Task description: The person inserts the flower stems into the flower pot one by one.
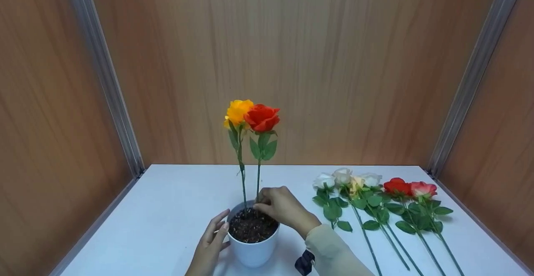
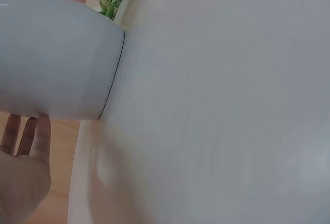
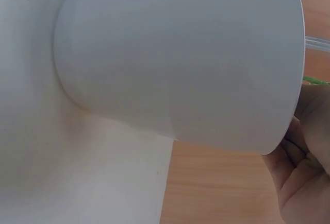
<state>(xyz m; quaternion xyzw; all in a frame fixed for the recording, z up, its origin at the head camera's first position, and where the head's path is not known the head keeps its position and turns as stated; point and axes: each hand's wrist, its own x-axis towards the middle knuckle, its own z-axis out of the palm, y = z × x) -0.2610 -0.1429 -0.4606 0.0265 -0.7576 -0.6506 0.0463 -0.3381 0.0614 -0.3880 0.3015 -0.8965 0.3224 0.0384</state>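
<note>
A white flowerpot (image 1: 253, 254) filled with dark soil (image 1: 253, 227) stands on the white table. My right hand (image 1: 281, 208) is over the pot's right rim and pinches the stem of a red rose (image 1: 262, 118) low down, close to the soil. Left of it, a yellow flower (image 1: 238, 111) stands upright in the soil. My left hand (image 1: 210, 242) touches the pot's left side with fairly straight fingers; the left wrist view shows its fingertips (image 2: 43, 126) at the pot wall. In the right wrist view, the pot (image 3: 180, 64) hides part of the right hand (image 3: 309, 157).
To the right, several cut roses lie on the table (image 1: 167, 209): white roses (image 1: 343, 176), a pale yellow one (image 1: 356, 185), a red one (image 1: 397, 187) and a pink one (image 1: 423, 189). Their stems point toward the front edge. Wooden panels (image 1: 317, 67) enclose the back and sides.
</note>
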